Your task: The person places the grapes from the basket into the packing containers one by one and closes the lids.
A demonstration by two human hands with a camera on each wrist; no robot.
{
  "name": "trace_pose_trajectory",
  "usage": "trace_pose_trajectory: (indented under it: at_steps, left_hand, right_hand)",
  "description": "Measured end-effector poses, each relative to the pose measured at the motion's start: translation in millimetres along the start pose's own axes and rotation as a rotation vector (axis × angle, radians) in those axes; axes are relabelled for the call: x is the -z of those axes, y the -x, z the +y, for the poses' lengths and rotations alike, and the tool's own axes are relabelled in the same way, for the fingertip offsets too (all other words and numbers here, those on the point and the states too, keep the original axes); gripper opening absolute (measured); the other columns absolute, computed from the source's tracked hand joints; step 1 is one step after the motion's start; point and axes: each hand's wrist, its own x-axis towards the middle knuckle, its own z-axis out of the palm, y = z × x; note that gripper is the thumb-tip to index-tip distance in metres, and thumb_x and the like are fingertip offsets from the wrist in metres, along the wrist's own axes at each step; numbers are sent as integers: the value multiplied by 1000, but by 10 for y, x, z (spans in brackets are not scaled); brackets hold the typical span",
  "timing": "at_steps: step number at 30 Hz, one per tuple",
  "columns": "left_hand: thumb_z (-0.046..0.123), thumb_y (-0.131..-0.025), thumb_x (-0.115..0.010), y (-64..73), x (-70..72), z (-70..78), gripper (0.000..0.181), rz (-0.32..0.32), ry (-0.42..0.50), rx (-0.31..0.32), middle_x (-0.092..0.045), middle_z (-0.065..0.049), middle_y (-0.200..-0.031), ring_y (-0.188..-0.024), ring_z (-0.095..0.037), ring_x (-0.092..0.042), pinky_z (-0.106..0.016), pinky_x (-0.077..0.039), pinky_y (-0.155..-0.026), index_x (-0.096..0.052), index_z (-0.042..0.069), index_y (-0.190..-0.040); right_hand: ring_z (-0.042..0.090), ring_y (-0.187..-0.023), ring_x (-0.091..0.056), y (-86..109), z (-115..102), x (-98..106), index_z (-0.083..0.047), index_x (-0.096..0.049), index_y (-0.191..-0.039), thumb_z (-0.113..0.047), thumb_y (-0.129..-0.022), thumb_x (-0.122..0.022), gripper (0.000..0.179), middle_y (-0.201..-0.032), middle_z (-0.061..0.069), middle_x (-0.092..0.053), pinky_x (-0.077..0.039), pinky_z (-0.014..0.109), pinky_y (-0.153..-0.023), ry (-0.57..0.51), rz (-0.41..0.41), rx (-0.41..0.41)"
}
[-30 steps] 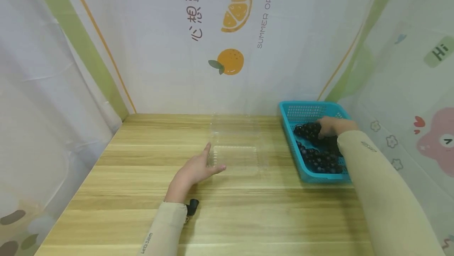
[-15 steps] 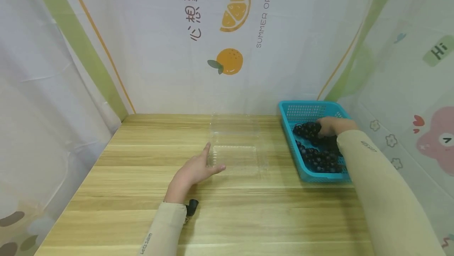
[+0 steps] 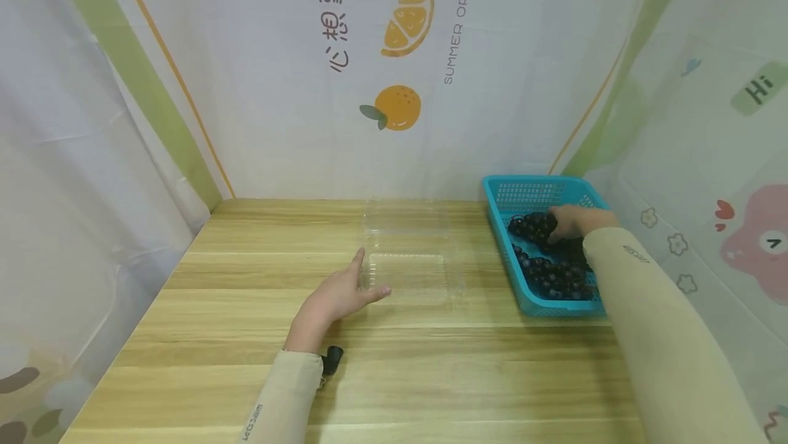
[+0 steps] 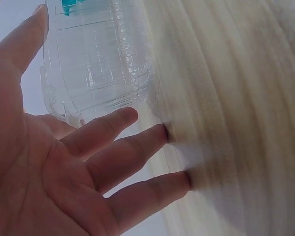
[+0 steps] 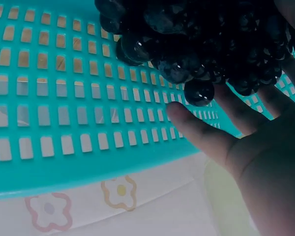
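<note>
Right hand [image 3: 569, 219] and left hand [image 3: 335, 293] are barely shifting since earlier.
Grapes [image 3: 531, 226] are lying against gripping right fingers in the basket [image 3: 566, 308]; left fingers are staying wide beside the box [image 3: 408, 276].

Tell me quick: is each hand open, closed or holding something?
Left hand: open, at the clear box.
Right hand: holding grapes in the basket.

Behind a pale wood-grain table [image 3: 480, 382] hangs a white fabric backdrop [image 3: 271, 129] printed with orange fruit [image 3: 399, 107]; a creased white curtain [image 3: 74, 177] hangs left, a white flower-printed sheet [image 3: 689, 150] right.
</note>
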Motion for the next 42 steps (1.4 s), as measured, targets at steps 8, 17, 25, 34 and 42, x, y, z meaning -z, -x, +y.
trace_pose_trajectory:
  at_steps: [8, 17, 25, 34, 42]
  left_hand:
    - [67, -98, -66, 7, 20, 20, 112, -13, -2, 2, -59, -27, -152, -128, -45, -67, -60, -55, -106, -2, 14, -173]
    - [67, -98, -66, -3, 5, 21, 112, -26, -4, 1, -61, -25, -152, -121, -41, -71, -58, -57, -103, -1, 15, -173]
    - [68, -97, -65, -8, 8, 13, 113, -20, 1, 4, -60, -26, -151, -121, -43, -71, -59, -57, -103, 0, 15, -173]
    - [68, -97, -65, -11, 13, 5, 112, -9, -7, -6, -60, -26, -152, -128, -44, -67, -61, -54, -107, -2, 14, -173]
    - [67, -98, -65, 1, 8, 8, 112, -7, -1, -8, -59, -27, -153, -130, -46, -66, -62, -54, -108, -1, 14, -173]
  right_hand:
    - [66, -147, -32, -28, 111, -43, 19, -28, -157, -13, -100, -68, 77, -159, 46, -33, -37, 74, -118, 2, 53, 97]
    - [64, -137, -47, -33, 286, -78, 17, -50, -147, -15, -99, -69, 60, -148, 43, -52, -48, 71, -108, -20, 151, 204]
    - [62, -128, -55, -8, 278, 54, 16, -56, -141, -11, -96, -72, 54, -141, 42, -57, -57, 64, -94, -62, 192, 234]
    - [64, -129, -52, 71, 276, 165, 15, -55, -141, -11, -96, -70, 54, -144, 45, -51, -57, 65, -96, -71, 156, 205]
    - [63, -123, -58, 177, 267, 266, 14, -56, -142, -11, -96, -70, 54, -144, 45, -52, -61, 63, -88, -89, 160, 219]
